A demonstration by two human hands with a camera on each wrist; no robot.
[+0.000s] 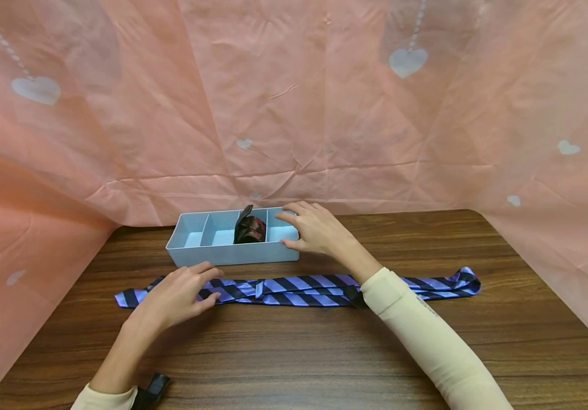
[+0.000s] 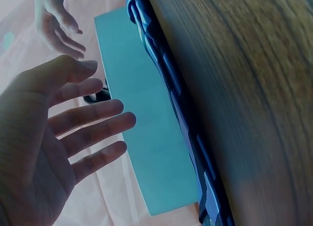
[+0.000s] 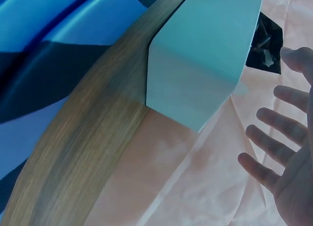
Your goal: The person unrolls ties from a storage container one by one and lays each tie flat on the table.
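Lying lengthwise across the worktop [image 1: 273, 353], in front of the pale blue box [image 1: 237, 255], the striped tie [image 1: 304, 284] is doubled into a long, flat strip, its right end bent round in a loop. The left hand [image 1: 178, 291] hangs over its left part, fingers loosely spread and slightly bent, holding nothing. The right hand [image 1: 316, 229] is at the box's right end, its fingers well parted with nothing between them; the right sleeve [image 1: 424, 327] crosses above the tie.

By its sheen, the tie should prove light, limp and rather slippery, not fragile, with layers that could slide apart if pinched singly. A hold across the full doubled width, thumb beneath and fingers on top, looks surest, either at the looped end or near the narrow band left of centre. The dark roll [image 1: 253, 229] in the box (also fabric, it seems, with one end sticking up) would probably loosen unless gripped round its sides.
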